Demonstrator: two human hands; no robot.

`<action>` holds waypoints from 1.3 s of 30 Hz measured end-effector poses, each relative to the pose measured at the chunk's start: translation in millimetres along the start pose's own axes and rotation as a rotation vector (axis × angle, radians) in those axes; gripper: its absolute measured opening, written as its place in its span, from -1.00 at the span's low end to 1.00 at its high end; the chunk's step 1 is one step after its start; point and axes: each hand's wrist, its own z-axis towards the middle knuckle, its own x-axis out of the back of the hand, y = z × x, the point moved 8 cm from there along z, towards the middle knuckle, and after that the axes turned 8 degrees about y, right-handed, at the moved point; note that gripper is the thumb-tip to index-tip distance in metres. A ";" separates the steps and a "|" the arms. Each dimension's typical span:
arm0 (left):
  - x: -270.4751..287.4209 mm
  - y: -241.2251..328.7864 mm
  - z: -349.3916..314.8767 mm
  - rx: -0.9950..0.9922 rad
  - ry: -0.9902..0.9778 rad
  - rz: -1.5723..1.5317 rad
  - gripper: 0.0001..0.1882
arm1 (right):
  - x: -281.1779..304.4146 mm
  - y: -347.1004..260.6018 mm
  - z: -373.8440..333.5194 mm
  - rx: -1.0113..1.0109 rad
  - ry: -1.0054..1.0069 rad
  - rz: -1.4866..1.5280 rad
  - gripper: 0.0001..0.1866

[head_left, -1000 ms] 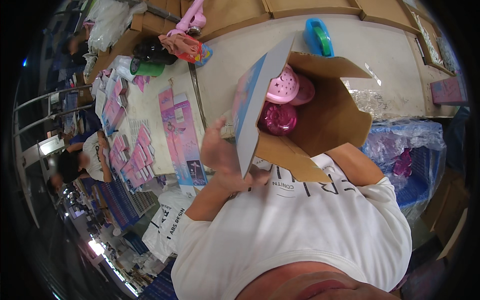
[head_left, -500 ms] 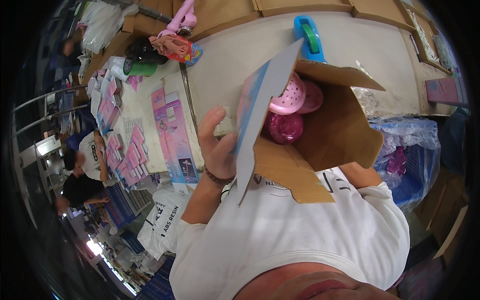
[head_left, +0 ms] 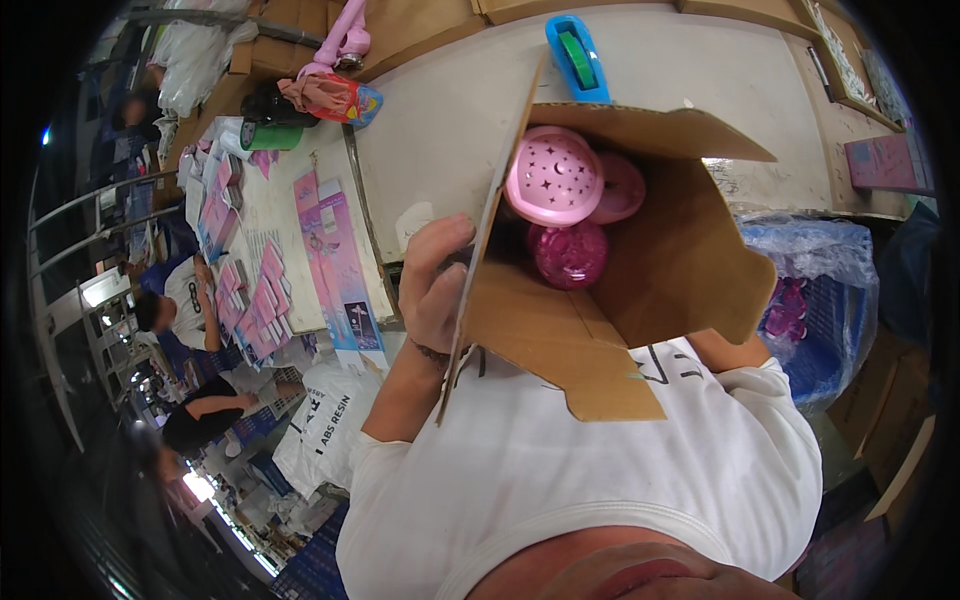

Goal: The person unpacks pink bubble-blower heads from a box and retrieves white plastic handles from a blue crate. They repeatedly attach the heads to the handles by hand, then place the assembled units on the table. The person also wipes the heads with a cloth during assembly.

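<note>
An open cardboard box (head_left: 690, 240) is held up in front of my chest with its mouth toward me and its flaps spread. Inside lie a pale pink round piece with star-shaped holes (head_left: 553, 178), another pink round piece (head_left: 622, 188) behind it, and a translucent magenta round piece (head_left: 570, 256) below. My left hand (head_left: 432, 285) is at the outer face of the box's left flap, fingers bent but apart, not gripping it as far as I can see. Behind the box my right hand is hidden; only its forearm (head_left: 725, 350) shows.
Beyond the box, a blue tape dispenser (head_left: 578, 62) stands on the table (head_left: 440, 150). Flat printed cartons (head_left: 340, 265) lie to the left. At right is a plastic-lined blue crate (head_left: 820, 330) with magenta pieces. Co-workers (head_left: 185, 305) are at far left.
The box has turned and its left flap has swung so it is seen nearly edge-on. More of the pink pieces shows. My left hand has stayed by the flap, its fingers more bent.
</note>
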 end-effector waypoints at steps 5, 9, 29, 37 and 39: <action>-17.2 5.5 1.0 0.123 0.044 -0.159 -0.61 | 11.7 3.4 -7.0 0.034 0.022 -0.011 0.25; -31.7 0.8 -7.3 0.376 -0.040 -0.090 -0.54 | 17.0 8.3 -12.6 0.060 0.040 -0.038 0.25; -34.0 -44.4 -68.3 0.629 0.016 0.054 -0.44 | 286.6 34.7 147.0 0.323 0.835 -0.516 0.09; 11.7 -55.3 -178.7 1.052 0.125 0.210 -0.48 | 374.0 107.5 194.6 0.247 1.013 -1.260 0.23; 20.5 -52.8 -198.0 1.112 0.140 0.251 -0.49 | 378.7 126.1 198.6 0.256 0.935 -1.274 0.21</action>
